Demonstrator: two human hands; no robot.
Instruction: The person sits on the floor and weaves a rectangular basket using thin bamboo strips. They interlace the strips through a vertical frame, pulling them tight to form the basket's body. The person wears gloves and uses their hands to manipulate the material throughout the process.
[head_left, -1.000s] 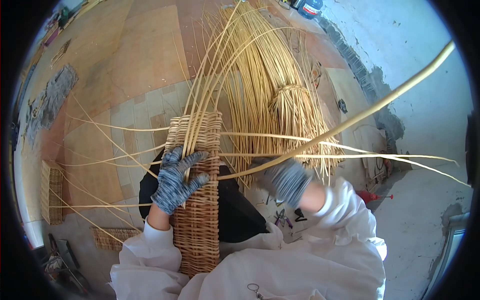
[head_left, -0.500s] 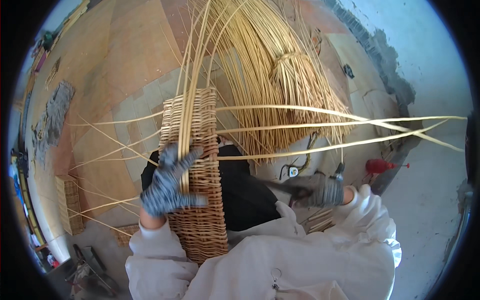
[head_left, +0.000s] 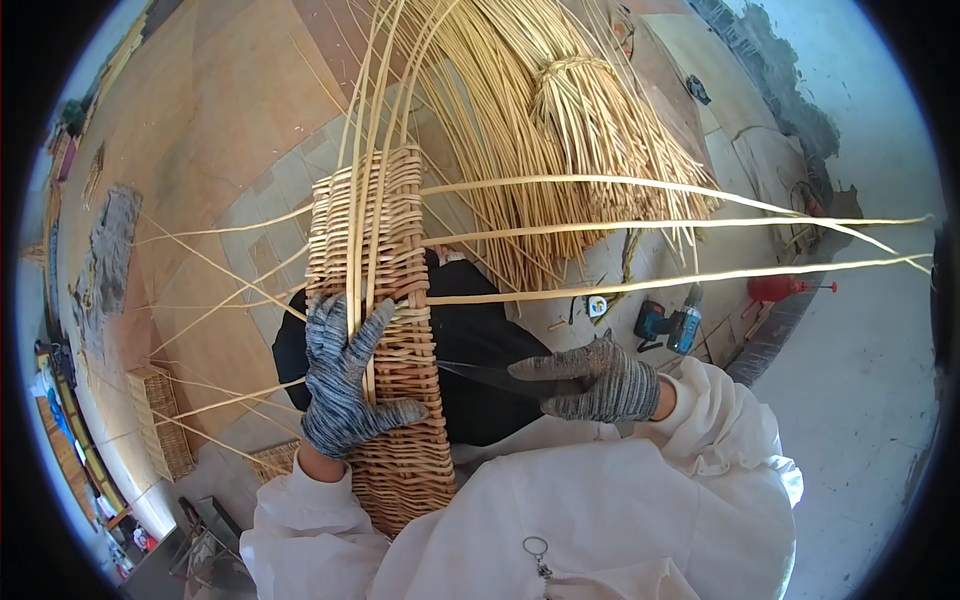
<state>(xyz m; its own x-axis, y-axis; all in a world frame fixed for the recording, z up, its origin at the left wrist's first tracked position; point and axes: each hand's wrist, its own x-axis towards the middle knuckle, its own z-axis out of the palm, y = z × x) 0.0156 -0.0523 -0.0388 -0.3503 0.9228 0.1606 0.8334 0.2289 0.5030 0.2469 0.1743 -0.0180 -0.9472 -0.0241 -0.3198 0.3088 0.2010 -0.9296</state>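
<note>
A long woven wicker piece point(head_left: 400, 440) stands across my lap, with pale rods sticking out of its sides and top. My left hand point(head_left: 348, 385), in a grey knitted glove, lies on its face with thumb and fingers spread. A few upright rods point(head_left: 373, 230) pass between those fingers. My right hand point(head_left: 606, 382), gloved alike, is to the right of the wicker, closed around a thin dark blade-like tool point(head_left: 490, 376). The tool points left toward the wicker edge and is blurred; its grip is hidden in the hand.
A tied bundle of rods point(head_left: 590, 130) lies ahead on the floor. To the right are a tape measure point(head_left: 597, 306), a cordless drill point(head_left: 683, 327) and a red oil can point(head_left: 770, 288). A small wicker piece point(head_left: 160, 425) stands at left. Long side rods point(head_left: 680, 222) reach far right.
The right hand has moved slightly left with the blade-like tool, uncovering the drill. The left hand stays on the wicker, its fingers now still. The view has shifted a little.
</note>
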